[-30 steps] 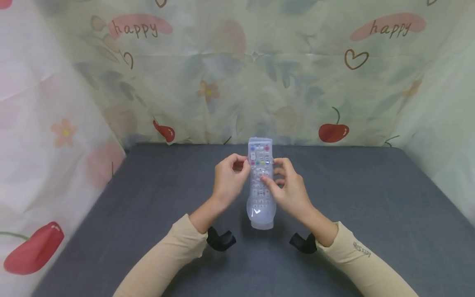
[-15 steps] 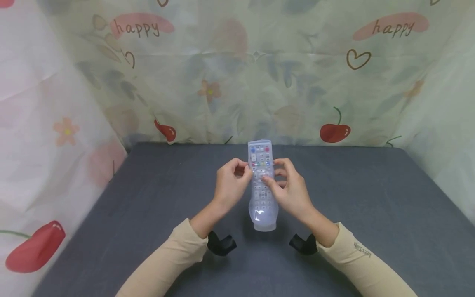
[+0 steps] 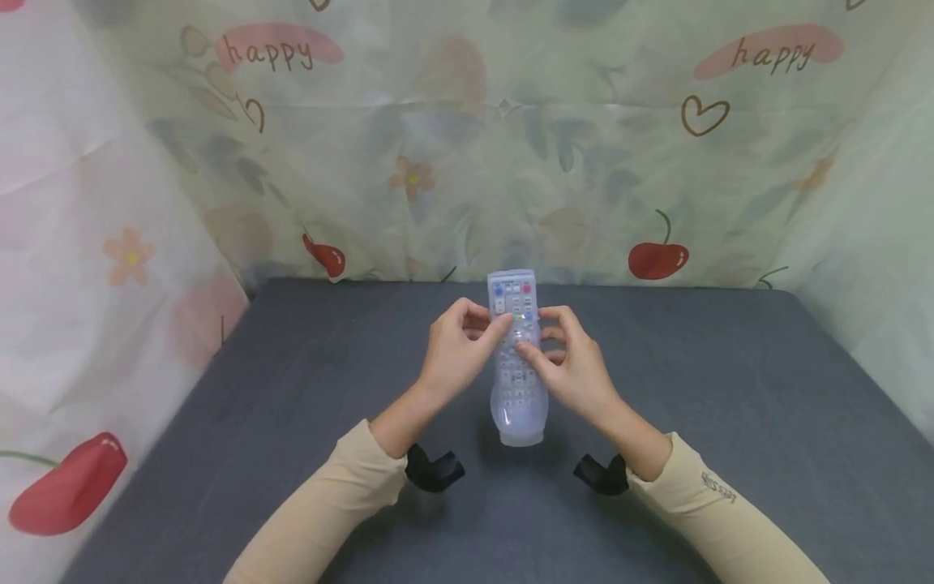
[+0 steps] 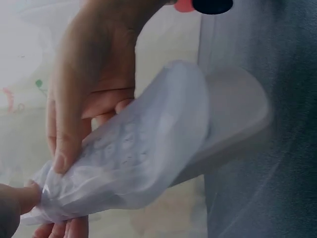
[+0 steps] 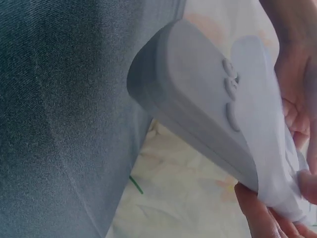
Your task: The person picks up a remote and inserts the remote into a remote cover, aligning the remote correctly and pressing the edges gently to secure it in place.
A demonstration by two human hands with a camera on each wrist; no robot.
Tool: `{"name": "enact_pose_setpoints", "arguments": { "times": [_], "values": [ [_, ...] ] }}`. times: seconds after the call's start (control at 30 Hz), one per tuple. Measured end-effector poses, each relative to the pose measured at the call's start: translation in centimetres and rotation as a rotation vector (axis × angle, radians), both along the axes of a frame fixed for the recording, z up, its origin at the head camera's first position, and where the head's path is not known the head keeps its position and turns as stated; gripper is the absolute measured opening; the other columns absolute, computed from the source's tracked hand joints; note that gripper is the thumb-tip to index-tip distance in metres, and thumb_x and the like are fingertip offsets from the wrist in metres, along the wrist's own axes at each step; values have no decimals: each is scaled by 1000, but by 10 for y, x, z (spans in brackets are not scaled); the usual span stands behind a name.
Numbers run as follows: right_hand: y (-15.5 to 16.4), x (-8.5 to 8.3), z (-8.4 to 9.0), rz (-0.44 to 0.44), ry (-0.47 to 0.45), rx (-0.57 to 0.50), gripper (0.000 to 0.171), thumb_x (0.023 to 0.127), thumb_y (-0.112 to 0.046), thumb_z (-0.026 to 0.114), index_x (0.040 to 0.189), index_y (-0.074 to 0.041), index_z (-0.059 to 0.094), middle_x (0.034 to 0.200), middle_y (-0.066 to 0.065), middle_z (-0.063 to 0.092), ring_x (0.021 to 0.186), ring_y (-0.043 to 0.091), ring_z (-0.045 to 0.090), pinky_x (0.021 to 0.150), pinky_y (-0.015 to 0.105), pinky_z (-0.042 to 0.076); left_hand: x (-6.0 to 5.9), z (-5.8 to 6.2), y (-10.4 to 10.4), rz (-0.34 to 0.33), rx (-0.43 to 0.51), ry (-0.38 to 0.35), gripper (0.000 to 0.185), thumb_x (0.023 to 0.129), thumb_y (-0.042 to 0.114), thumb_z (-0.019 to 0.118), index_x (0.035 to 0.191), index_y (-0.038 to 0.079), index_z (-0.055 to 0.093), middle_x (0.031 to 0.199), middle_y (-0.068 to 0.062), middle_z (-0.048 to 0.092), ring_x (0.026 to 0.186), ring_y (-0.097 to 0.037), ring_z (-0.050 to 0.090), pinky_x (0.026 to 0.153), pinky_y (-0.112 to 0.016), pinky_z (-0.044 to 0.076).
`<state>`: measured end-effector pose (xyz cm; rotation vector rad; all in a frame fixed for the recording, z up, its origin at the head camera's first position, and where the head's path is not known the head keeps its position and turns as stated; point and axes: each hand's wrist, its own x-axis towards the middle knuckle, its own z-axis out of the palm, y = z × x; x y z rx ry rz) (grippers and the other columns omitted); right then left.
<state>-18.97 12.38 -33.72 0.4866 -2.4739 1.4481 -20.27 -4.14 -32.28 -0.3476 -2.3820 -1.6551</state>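
A grey-white remote control hangs over the table, its button side up in the head view. A translucent soft cover wraps most of it. At the near end the cover's mouth gapes and the remote's bare end, with several buttons, sticks out. My left hand pinches the upper left side, thumb on the front and fingers behind. From the right, my right hand grips the middle, its thumb on the buttons and its fingers along the edge. The remote's back is hidden in the head view.
A dark grey table lies below the hands. Patterned curtains stand behind it and at both sides. Black wrist mounts stick out inward beneath both cream sleeves.
My left thumb has moved from the remote's left edge onto its front. The remote dipped slightly and then rose a little with both hands. The right thumb stays on the buttons.
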Motion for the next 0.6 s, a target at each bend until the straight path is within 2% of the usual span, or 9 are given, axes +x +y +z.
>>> {"name": "enact_pose_setpoints", "arguments": {
  "times": [0.13, 0.3, 0.43, 0.53, 0.6],
  "values": [
    [-1, -1, -1, 17, 14, 6, 47, 85, -10, 68, 123, 0, 42, 103, 22, 64, 89, 32, 67, 74, 38, 57, -2, 4, -3, -25, 25, -6, 29, 87, 20, 67, 103, -2, 61, 90, -18, 66, 79, -25, 66, 69, -31, 55],
    [2, -2, 4, 64, -27, -6, 52, 85, -14, 68, 129, -4, 42, 113, 20, 63, 94, 32, 66, 80, 42, 55, -6, 5, -6, -54, 55, -2, 29, 88, 17, 65, 110, -2, 64, 86, -19, 66, 73, -23, 65, 65, -26, 53],
    [7, -6, 8, 60, -14, 4, 41, 92, -17, 60, 129, -3, 48, 113, 18, 63, 97, 31, 65, 81, 41, 55, -6, 5, -6, -64, 71, -25, 30, 88, 16, 65, 114, 0, 63, 85, -18, 64, 69, -20, 65, 60, -23, 52],
    [10, -11, 11, 49, 8, 3, 32, 95, -14, 53, 123, 3, 55, 106, 21, 66, 89, 31, 67, 77, 37, 56, -5, 3, -6, -74, 79, -44, 32, 88, 16, 64, 118, 2, 63, 86, -17, 63, 70, -19, 66, 60, -24, 52],
    [11, -14, 11, 43, 15, 2, 29, 95, -12, 53, 117, 5, 60, 100, 22, 68, 83, 31, 68, 73, 33, 57, -5, 2, -5, -86, 85, -56, 33, 89, 16, 64, 119, 3, 62, 86, -17, 63, 73, -21, 68, 62, -26, 54]
  ]
}}
